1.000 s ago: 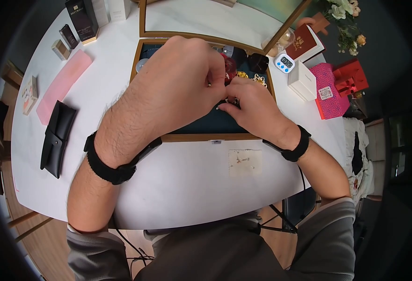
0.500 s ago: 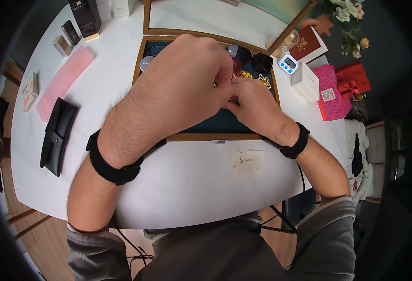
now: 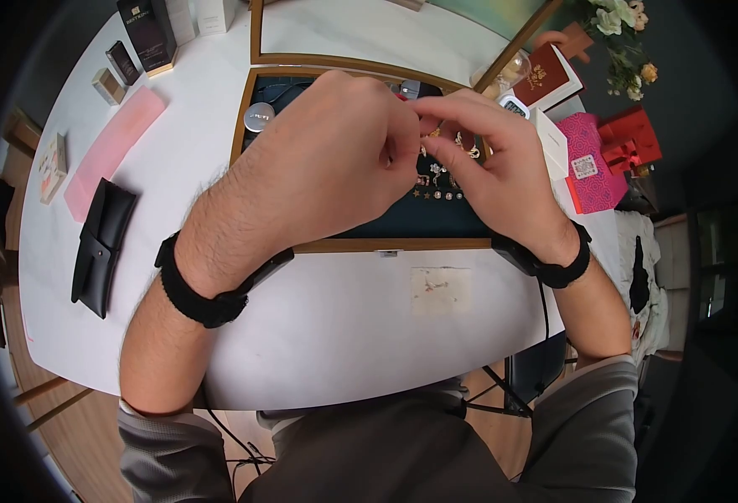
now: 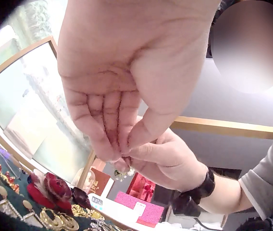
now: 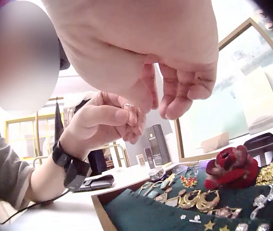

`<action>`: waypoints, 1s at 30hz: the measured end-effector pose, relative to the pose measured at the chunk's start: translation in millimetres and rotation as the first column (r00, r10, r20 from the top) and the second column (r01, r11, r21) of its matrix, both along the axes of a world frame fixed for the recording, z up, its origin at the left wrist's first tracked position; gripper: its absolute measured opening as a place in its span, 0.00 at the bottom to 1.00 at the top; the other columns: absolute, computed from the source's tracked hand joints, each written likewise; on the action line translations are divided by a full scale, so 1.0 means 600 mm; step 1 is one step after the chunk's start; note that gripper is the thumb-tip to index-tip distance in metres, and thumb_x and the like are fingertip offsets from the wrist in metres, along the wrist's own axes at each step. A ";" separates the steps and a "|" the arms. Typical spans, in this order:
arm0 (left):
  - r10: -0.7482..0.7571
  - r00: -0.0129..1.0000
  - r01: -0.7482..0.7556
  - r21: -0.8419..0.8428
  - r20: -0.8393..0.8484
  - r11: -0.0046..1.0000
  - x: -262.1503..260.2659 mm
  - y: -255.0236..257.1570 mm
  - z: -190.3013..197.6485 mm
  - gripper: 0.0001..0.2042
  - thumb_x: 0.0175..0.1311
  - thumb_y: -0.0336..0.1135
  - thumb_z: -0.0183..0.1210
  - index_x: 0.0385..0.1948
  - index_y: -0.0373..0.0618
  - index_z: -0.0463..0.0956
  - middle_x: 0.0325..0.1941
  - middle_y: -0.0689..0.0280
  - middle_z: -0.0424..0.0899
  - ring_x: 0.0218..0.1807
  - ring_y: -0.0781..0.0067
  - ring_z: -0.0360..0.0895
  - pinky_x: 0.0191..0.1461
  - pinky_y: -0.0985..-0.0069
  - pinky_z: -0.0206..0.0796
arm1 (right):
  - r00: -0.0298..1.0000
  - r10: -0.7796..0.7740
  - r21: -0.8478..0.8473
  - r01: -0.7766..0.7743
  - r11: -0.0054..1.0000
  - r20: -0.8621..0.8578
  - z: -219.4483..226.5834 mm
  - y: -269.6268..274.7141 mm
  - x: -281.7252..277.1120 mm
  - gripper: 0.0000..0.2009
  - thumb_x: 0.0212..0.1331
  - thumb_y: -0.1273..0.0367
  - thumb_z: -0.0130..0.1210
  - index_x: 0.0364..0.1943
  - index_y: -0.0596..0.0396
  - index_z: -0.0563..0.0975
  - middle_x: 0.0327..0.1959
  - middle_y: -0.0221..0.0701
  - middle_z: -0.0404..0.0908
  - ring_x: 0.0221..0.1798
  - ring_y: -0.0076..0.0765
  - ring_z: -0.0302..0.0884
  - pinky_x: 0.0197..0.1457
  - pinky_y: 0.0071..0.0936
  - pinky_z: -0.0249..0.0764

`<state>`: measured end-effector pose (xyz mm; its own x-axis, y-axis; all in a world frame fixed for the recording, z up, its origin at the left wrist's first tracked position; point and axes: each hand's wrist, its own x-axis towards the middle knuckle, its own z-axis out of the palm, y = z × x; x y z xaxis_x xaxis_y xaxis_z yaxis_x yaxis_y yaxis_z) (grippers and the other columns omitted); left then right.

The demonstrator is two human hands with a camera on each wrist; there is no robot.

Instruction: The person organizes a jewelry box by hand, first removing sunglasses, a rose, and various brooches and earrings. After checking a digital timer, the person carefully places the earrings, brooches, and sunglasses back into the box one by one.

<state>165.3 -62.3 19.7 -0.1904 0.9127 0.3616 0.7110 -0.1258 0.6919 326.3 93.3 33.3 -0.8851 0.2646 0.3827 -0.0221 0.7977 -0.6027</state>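
Observation:
In the head view the left hand (image 3: 323,155) is over the framed jewelry box (image 3: 352,246), its back hiding much of the box. Its thumb and fingers pinch a small shiny piece of jewelry (image 5: 128,105), mostly covered by the fingertips. Close against those fingertips is the right hand (image 3: 503,163), thumb and forefinger parted. Below the hands, small earrings (image 3: 437,195) sit in rows on the dark green lining. A red rose-shaped piece (image 5: 231,168) and gold hoops (image 5: 199,200) lie in the box in the right wrist view.
The box's glass lid stands raised behind. On the table's left are a black case (image 3: 103,251), a pink strip (image 3: 117,151) and small boxes. At the right are a white box (image 3: 551,142), a timer (image 3: 514,106) and a pink patterned box (image 3: 591,172). A beige card (image 3: 441,291) lies in front.
The right hand has shifted right and turned, its thumb and forefinger spreading apart, which uncovers rows of small earrings. The left hand stays nearly in the same place.

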 end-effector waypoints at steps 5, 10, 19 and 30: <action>-0.048 0.999 0.048 0.048 0.005 0.998 0.001 0.001 -0.009 0.03 0.61 0.23 0.69 0.34 0.35 0.87 0.30 0.60 0.88 0.30 0.70 0.82 0.36 0.73 0.76 | 0.994 0.097 0.049 -0.095 0.994 -0.054 0.002 -0.002 0.011 0.11 0.63 0.81 0.67 0.49 0.59 0.88 0.39 0.37 0.88 0.38 0.34 0.85 0.44 0.28 0.81; -0.041 0.999 0.041 0.066 -0.002 0.997 0.002 0.003 -0.008 0.03 0.62 0.24 0.69 0.35 0.35 0.88 0.30 0.61 0.88 0.30 0.70 0.82 0.36 0.74 0.75 | 0.992 0.093 0.087 -0.086 0.992 -0.081 -0.004 0.000 0.020 0.09 0.61 0.81 0.69 0.44 0.60 0.88 0.38 0.37 0.89 0.39 0.37 0.87 0.44 0.29 0.82; -0.067 0.996 0.066 0.020 0.052 0.998 0.006 0.004 -0.012 0.03 0.64 0.24 0.69 0.33 0.34 0.88 0.26 0.60 0.87 0.27 0.71 0.79 0.35 0.72 0.73 | 0.988 0.148 0.196 -0.137 0.971 -0.043 -0.006 0.013 0.021 0.06 0.61 0.79 0.69 0.41 0.59 0.86 0.35 0.36 0.87 0.38 0.45 0.85 0.42 0.35 0.80; -0.092 0.995 0.091 0.039 0.041 0.995 -0.006 0.011 -0.021 0.02 0.64 0.23 0.70 0.34 0.35 0.89 0.31 0.59 0.90 0.31 0.71 0.83 0.36 0.73 0.73 | 0.991 0.132 0.084 -0.129 0.988 -0.026 -0.023 0.016 0.024 0.06 0.66 0.79 0.66 0.45 0.60 0.84 0.39 0.37 0.87 0.40 0.42 0.88 0.42 0.32 0.81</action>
<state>162.0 -55.6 6.9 -0.1227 0.9133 0.3884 0.6651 -0.2148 0.7151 340.9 103.0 19.5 -0.8975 0.1142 0.4260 -0.1470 0.8332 -0.5331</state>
